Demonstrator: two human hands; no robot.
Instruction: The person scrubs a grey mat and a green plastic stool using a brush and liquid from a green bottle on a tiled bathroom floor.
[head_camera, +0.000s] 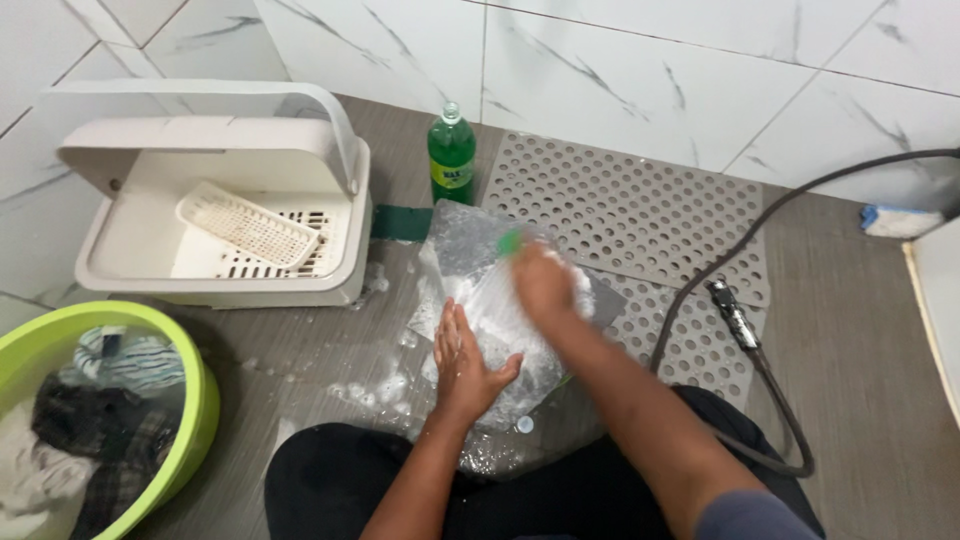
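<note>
1. Our left hand lies open and flat on the soapy, pale wet cloth spread on the grey floor, pinning it in place.
2. Our right hand is closed around a green scrubbing brush, pressed against the cloth's far end.
3. At 12 o'clock stands a green plastic bottle; at 10, a white plastic handled basket; at 8, a lime-green basin of laundry.
4. A dark hose trails at 3, close beside our right arm.

Grey floor, white marble wall
</note>
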